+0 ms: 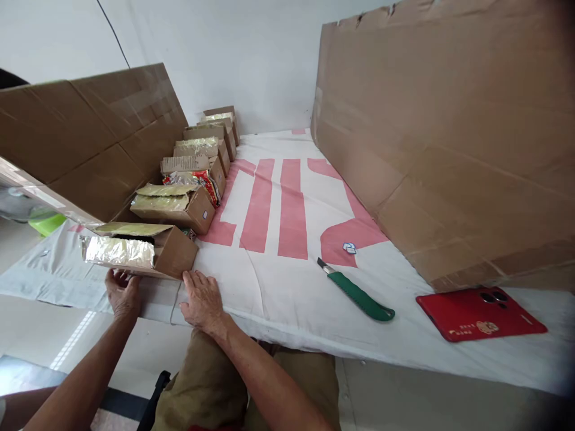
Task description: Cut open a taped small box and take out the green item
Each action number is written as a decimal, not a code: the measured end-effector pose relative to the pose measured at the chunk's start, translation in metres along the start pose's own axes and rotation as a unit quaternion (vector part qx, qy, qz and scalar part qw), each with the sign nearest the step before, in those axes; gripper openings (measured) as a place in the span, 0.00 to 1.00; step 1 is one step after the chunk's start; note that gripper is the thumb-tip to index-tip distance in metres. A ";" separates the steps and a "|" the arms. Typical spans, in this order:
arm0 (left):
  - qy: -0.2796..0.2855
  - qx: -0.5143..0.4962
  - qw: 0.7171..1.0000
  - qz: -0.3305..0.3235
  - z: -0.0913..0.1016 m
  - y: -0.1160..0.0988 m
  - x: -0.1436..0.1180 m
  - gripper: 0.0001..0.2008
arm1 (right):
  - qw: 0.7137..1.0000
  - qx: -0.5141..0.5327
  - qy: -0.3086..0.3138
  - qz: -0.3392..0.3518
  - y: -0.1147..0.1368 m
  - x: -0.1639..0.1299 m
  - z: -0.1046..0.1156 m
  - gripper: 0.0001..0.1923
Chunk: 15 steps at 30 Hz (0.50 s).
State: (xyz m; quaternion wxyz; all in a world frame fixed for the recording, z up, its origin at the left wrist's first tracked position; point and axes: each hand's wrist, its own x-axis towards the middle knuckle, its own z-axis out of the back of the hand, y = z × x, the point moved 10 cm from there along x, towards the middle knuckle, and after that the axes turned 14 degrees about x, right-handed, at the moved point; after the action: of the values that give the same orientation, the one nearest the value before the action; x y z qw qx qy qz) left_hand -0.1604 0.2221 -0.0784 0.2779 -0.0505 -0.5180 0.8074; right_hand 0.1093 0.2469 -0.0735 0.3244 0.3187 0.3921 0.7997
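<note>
The nearest small cardboard box (pixel 177 252) lies at the table's front left, with shiny foil-like wrapping (pixel 119 250) in its open side and its top flap raised. My left hand (pixel 123 293) is at the box's lower front edge, fingers curled against it and partly hidden beneath. At the box's lower right corner, my right hand (pixel 202 299) rests with its fingers loosely spread on the cloth, a fingertip touching the cardboard. Just behind stands another small box (pixel 197 211) with a white label on its end.
Several similar boxes (pixel 220 161) line up towards the wall, one with a red packet (pixel 209 184). Large cardboard panels (pixel 135 120) rise left and right. A green utility knife (pixel 359 294), blade exposed, and a red phone (pixel 480 314) lie on the cloth-covered table (pixel 287 299).
</note>
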 end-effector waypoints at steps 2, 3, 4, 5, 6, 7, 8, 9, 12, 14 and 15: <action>0.001 -0.001 1.000 -0.002 -0.001 0.000 0.001 0.35 | 1.000 -0.001 -0.005 0.003 0.001 0.004 0.001 0.35; 0.002 -0.002 1.000 -0.003 -0.001 0.001 0.001 0.36 | 1.000 -0.002 -0.009 0.003 0.002 0.005 0.002 0.35; 0.002 -0.001 1.000 -0.003 0.000 0.002 0.002 0.37 | 1.000 -0.002 -0.013 0.004 0.003 0.006 0.004 0.35; 0.001 0.001 1.000 -0.003 0.001 0.003 0.003 0.37 | 1.000 -0.002 -0.018 0.004 0.006 0.005 0.007 0.34; 0.002 0.004 1.000 -0.003 0.001 0.005 0.004 0.38 | 1.000 -0.004 -0.021 0.003 0.009 0.001 0.011 0.33; 0.004 0.007 1.000 -0.004 0.001 0.006 0.005 0.40 | 1.000 -0.003 -0.029 0.007 0.014 -0.007 0.017 0.31; 0.007 0.012 1.000 -0.005 0.001 0.008 0.005 0.41 | 0.999 0.000 -0.042 0.015 0.021 -0.020 0.025 0.28; 0.010 0.016 1.000 -0.006 0.001 0.010 0.006 0.42 | 0.998 0.002 -0.053 0.024 0.028 -0.039 0.033 0.25; 0.012 0.028 1.000 -0.008 -0.004 0.014 0.008 0.45 | 0.984 0.045 -0.139 0.099 0.051 -0.129 0.072 0.16; 0.009 0.033 0.999 -0.014 -0.005 0.011 0.006 0.48 | 0.983 0.018 -0.145 0.109 0.050 -0.202 0.085 0.15; 0.009 0.036 0.999 -0.020 -0.004 0.008 0.004 0.48 | 0.986 -0.003 -0.146 0.086 0.040 -0.237 0.091 0.16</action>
State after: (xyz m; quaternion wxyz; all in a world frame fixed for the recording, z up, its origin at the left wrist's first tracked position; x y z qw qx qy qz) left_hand -0.1654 0.2246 -0.0860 0.3001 -0.0378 -0.4869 0.8194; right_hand 0.3067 0.0834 -0.0560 0.3094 0.4632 0.3094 0.7707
